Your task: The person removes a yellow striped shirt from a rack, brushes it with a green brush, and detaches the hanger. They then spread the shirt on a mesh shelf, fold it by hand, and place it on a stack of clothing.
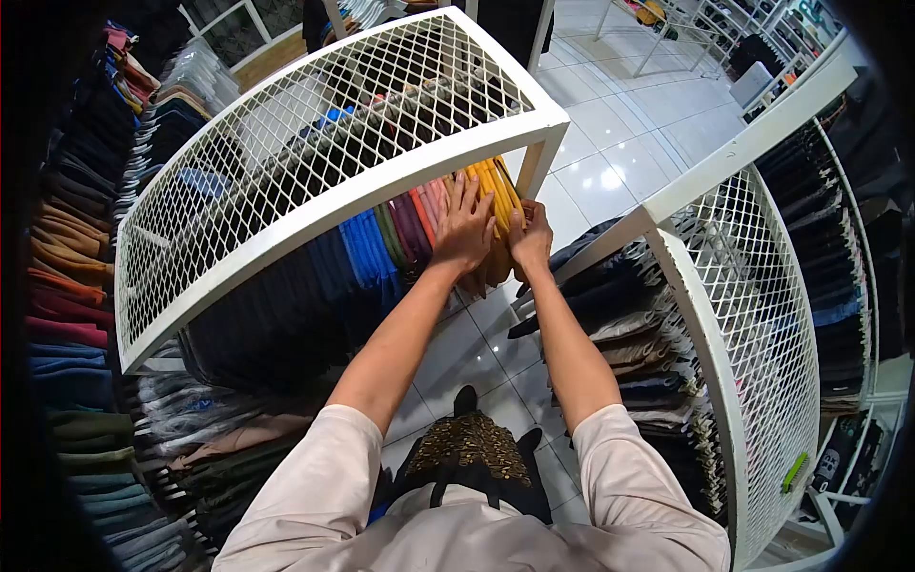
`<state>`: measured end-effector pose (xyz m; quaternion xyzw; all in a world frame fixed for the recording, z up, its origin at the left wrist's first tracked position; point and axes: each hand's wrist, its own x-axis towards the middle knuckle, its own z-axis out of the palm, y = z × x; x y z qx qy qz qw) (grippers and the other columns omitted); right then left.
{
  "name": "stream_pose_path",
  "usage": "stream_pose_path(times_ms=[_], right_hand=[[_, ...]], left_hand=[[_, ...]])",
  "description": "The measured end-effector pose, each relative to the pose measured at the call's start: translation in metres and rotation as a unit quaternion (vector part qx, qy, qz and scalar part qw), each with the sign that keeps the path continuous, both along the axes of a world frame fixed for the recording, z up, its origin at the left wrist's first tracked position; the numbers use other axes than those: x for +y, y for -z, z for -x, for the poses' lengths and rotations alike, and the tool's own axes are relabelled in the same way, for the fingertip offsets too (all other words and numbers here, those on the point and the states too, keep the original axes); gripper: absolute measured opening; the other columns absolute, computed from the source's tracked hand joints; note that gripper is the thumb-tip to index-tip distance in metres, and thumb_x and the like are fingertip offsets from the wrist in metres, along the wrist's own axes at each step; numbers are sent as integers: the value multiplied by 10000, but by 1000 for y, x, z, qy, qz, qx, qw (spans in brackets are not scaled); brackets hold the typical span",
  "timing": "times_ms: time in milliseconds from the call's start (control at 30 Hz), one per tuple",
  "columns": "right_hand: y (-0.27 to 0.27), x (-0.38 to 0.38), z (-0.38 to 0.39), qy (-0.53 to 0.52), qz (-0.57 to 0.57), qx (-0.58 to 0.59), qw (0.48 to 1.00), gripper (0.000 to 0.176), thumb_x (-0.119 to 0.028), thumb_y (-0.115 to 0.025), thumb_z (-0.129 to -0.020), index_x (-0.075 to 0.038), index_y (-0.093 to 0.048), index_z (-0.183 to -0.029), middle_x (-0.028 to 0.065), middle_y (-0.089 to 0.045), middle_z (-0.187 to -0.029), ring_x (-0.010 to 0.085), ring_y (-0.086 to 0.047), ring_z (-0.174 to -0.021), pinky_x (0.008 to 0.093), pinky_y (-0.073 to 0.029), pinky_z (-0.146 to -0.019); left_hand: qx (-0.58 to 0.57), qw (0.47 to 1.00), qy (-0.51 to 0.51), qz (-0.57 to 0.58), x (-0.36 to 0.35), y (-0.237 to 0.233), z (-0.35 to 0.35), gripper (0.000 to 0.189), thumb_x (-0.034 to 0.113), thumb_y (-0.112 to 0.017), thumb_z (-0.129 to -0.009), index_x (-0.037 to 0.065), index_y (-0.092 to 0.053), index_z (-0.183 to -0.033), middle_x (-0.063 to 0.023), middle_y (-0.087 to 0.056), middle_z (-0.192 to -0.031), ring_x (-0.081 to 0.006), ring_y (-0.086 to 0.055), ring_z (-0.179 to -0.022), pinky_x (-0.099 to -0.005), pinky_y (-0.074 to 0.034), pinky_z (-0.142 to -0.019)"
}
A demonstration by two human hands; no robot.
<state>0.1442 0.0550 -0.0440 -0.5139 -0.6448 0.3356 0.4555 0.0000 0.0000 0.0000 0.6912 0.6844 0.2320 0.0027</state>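
Yellow garments hang packed together at the right end of a row under a white mesh-topped rack. My left hand lies against the row where pink garments meet the yellow ones, its fingers stretched out and slightly spread. At the outer yellow edge, my right hand has its fingers bent around the cloth, with the thumb towards my left hand. Farther left in the row come maroon, green, bright blue and dark garments. The hangers above my hands are hidden by the rack's frame.
Another white mesh-topped rack with dark clothes stands close on my right; a green brush-like item lies on it. Folded-looking rows of coloured clothes line the left. White floor tiles show between the racks.
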Motion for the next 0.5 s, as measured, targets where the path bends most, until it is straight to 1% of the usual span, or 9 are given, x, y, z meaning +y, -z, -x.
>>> stream_pose_path(times_ms=[67, 100, 167, 200, 233, 300, 433, 500], right_hand=[[-3, -6, 5, 15, 53, -21, 998, 404, -294, -615, -979, -21, -627, -1277, 267, -684, -1126, 405, -664, -1080, 467, -505, -969], [-13, 20, 8, 19, 26, -13, 999, 404, -294, -615, -979, -21, -627, -1277, 267, -684, -1126, 405, -664, -1080, 467, -505, -969], [-18, 12, 8, 20, -5, -126, 992, 373, -299, -582, -996, -15, -666, -1222, 272, -675, -1130, 412, -651, -1080, 468, -504, -962], [-21, 7, 12, 28, -9, -129, 991, 369, -310, -571, -1006, -22, -682, -1210, 275, -666, -1139, 416, -639, -1088, 465, -502, -962], [-26, 9, 14, 28, -10, -128, 991, 369, -310, -571, -1006, -22, -682, -1210, 275, -666, -1139, 416, -639, -1088, 465, -502, -962], [-31, 13, 16, 6, 35, -165, 986, 377, -316, -573, -1008, -33, -679, -1233, 281, -657, -1156, 420, -631, -1107, 459, -498, -976], [-28, 28, 18, -7, 67, -169, 983, 373, -305, -570, -1011, -38, -674, -1249, 270, -659, -1162, 426, -628, -1116, 458, -501, -976], [-26, 33, 20, -37, 79, -176, 981, 367, -287, -579, -1004, -39, -669, -1260, 257, -661, -1171, 432, -632, -1106, 454, -507, -968]], left_hand=[[-20, 1000, 10, -20, -15, -3, 2, 552, 247, -643, -948, 158, -527, -1479, -196, -328, -1605, -437, -156, -1541, -608, -214, -1214], [-12, 999, 14, -48, 7, -6, 2, 552, 247, -643, -948, 158, -527, -1479, -196, -328, -1605, -437, -156, -1541, -608, -214, -1214], [21, 999, 21, -38, -1, 1, 0, 550, 237, -650, -938, 204, -537, -1475, -194, -318, -1612, -435, -149, -1544, -612, -232, -1205], [28, 999, 18, -21, -6, 1, 0, 574, 237, -657, -930, 244, -523, -1488, -195, -281, -1632, -441, -125, -1549, -617, -230, -1204], [29, 999, 18, -22, -5, 1, 1, 574, 237, -657, -930, 244, -523, -1488, -195, -281, -1632, -441, -125, -1549, -617, -230, -1204], [18, 1000, 20, -8, -7, 2, 0, 626, 227, -678, -911, 256, -497, -1509, -196, -229, -1653, -451, -99, -1551, -622, -208, -1210], [12, 1000, 20, 20, -9, -1, -3, 693, 206, -701, -884, 267, -460, -1531, -196, -178, -1668, -457, -56, -1554, -623, -175, -1220], [27, 999, 7, 30, -10, -1, -4, 738, 191, -717, -860, 270, -440, -1539, -191, -149, -1676, -452, -21, -1558, -624, -149, -1226]])
